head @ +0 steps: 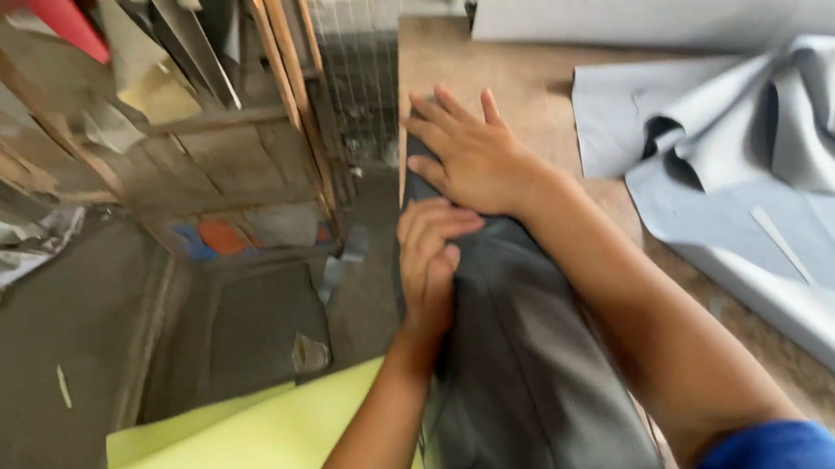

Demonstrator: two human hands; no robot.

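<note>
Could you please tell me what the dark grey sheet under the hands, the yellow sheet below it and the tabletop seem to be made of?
The dark grey sheet looks like faux leather or vinyl: smooth, a faint sheen, soft folds under the left hand and right hand. The yellow sheet seems foam or matte plastic: flat, even, no weave. The tabletop looks like bare, worn wood or board, brown and dull.

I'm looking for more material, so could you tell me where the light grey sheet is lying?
In the head view the light grey sheet lies crumpled on the wooden table, upper right, beyond the right hand.
</note>
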